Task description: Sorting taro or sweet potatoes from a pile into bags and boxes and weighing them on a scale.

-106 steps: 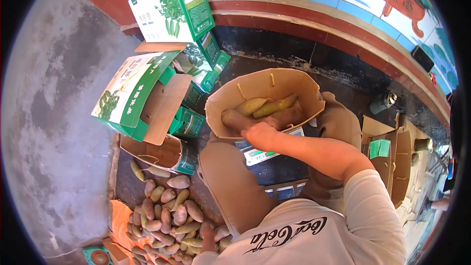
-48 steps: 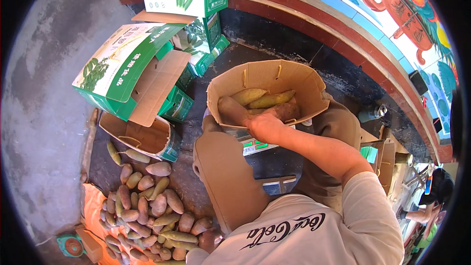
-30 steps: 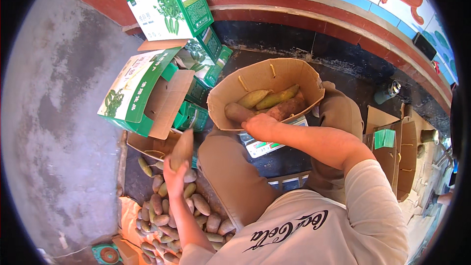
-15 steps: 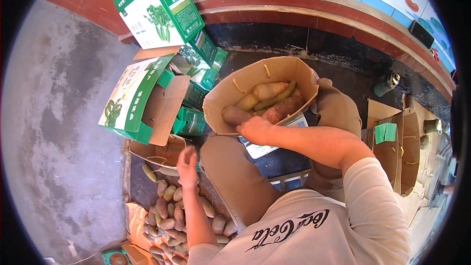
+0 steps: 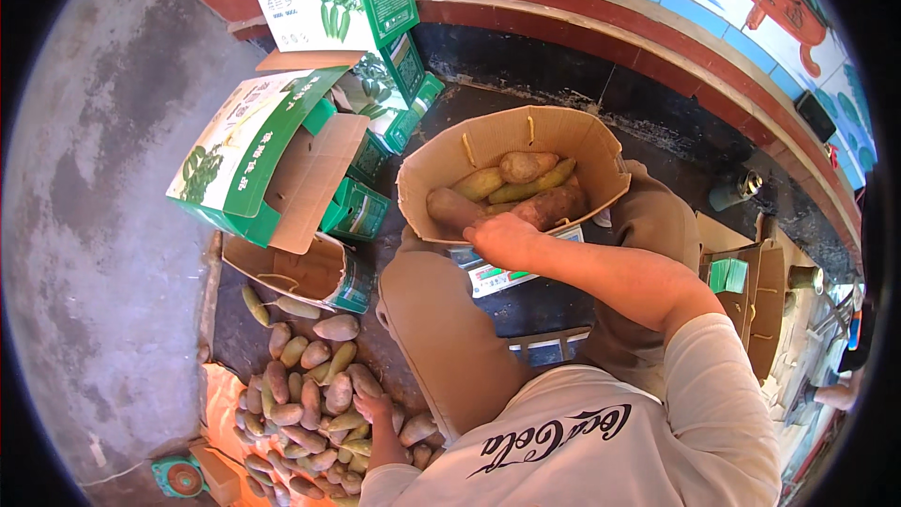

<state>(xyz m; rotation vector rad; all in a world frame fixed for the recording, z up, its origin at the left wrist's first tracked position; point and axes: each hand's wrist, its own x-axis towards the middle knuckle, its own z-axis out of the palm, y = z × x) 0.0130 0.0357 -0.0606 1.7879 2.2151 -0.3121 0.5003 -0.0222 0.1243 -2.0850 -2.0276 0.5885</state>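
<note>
A brown cardboard box [image 5: 441,161] with yellow cord loops stands between my knees on a scale [image 5: 507,279]. Several long root vegetables [image 5: 532,192], some greenish and some reddish-brown, lie inside it. My right hand [image 5: 507,240] is closed over the box's near rim, fingertips beside the roots; part of its grip is hidden. Down at the left, my left hand [image 5: 374,407] is at the right side of a big heap of similar roots [image 5: 310,394]. Its fingers look slightly apart and touch the roots, with none lifted.
Green-and-white cartons [image 5: 324,0] are stacked at the back left, one open carton [image 5: 267,145] leaning over a lower box [image 5: 300,272]. A metal-topped canister [image 5: 737,190] stands at the right, near another open cardboard box [image 5: 765,305]. A tiled ledge [image 5: 601,33] borders the far side.
My left hand has come down from beside the lower box to the heap of roots. My right hand stays at the box's rim. The view has shifted, showing more of the heap.
</note>
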